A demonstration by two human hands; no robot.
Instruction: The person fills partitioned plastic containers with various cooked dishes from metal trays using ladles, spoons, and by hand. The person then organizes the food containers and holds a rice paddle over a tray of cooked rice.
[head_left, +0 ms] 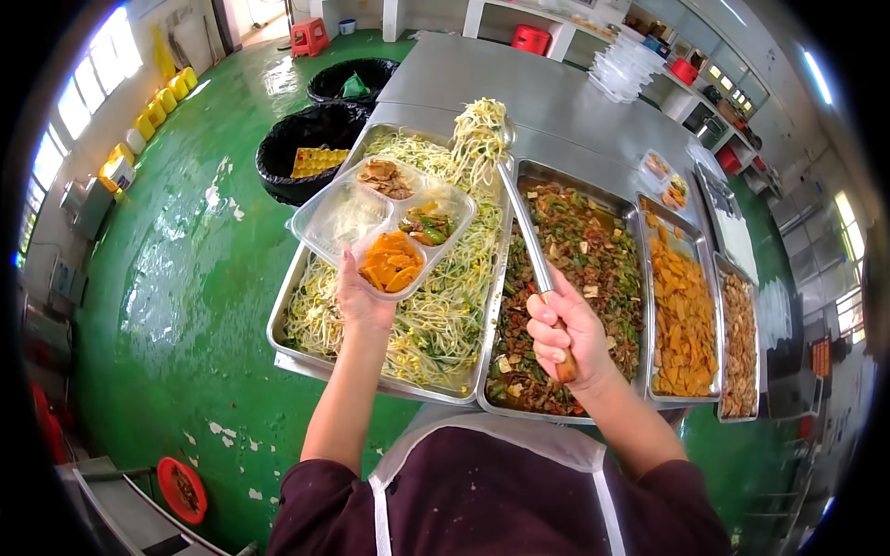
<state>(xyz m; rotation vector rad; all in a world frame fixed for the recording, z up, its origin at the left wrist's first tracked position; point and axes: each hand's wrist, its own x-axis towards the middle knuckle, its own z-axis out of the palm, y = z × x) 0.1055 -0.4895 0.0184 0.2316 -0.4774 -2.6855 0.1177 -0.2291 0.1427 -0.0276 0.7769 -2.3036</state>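
Observation:
My left hand holds a clear compartment tray from below, over a metal pan of bean sprouts. Sliced meat, green vegetables with meat and orange slices fill three compartments; the large left one looks whitish, its contents unclear. My right hand is wrapped round the wooden handle of a metal ladle. Bean sprouts are heaped on the ladle's raised head, right of the tray and above the pan's far end. Beneath my right hand lies a pan of mixed meat and vegetables.
Right of these stand pans of orange slices and pale strips. Filled containers and stacked clear trays sit farther back on the steel table. Black-lined bins stand on the left, on the green floor.

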